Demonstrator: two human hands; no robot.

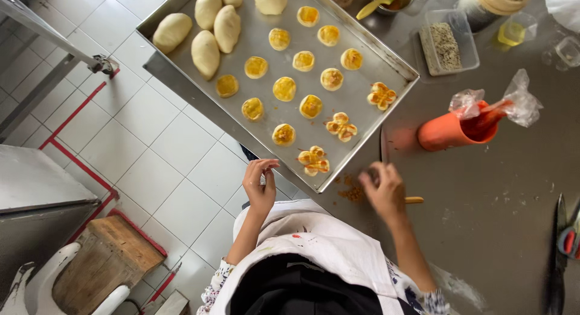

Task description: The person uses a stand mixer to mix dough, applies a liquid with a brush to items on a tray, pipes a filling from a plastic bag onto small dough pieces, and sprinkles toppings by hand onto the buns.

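My left hand point(260, 185) is raised off the table near the corner of a metal baking tray point(362, 40), fingers loosely bent and apart, with nothing in it. My right hand point(383, 191) is blurred, hovering low over the grey steel table point(495, 194) beside some orange crumbs point(350, 194). A wooden stick end point(414, 200) pokes out from under it; I cannot tell whether the hand grips it. The tray holds several round glazed pastries point(284, 88), three flower-shaped ones point(314, 159), and plain oval dough rolls point(208, 31).
An orange cup lined with a plastic bag point(459, 127) stands right of the tray. A clear tub of seeds point(447, 46), bowls and small containers sit at the back. Scissors and a knife point(562, 248) lie at the right edge. White tiled floor and a wooden stool point(99, 263) are on the left.
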